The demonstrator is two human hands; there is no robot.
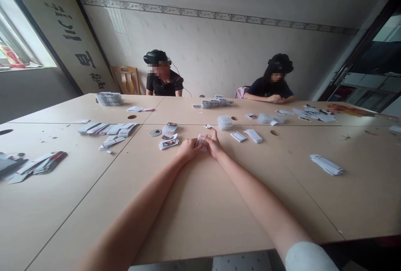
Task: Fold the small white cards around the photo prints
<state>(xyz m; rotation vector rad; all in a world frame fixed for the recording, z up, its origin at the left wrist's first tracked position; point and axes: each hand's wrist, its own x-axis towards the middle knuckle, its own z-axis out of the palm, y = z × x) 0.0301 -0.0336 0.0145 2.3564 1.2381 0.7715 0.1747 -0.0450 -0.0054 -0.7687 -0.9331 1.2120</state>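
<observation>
Right, both hands meet over the tabletop point(194, 187), and between them sits a small, clear plastic piece point(202, 142), low down among the fingertips. The left hand point(188, 149) is curled nearly closed, pinching it from the left side; the right hand point(213, 143) is half open, thumb and lower fingers on the piece, one finger reaching out beside a small white scrap point(208, 126). How much of the piece the fingers cover, I cannot tell. Just left of the hands lie dark-printed white cards point(168, 143), with a round silvery disc point(155, 132) farther out. Beyond the right hand there's a stack of clear plastic cases point(224, 122), and nearer, to its right, a black-bordered white card stack point(238, 136).
</observation>
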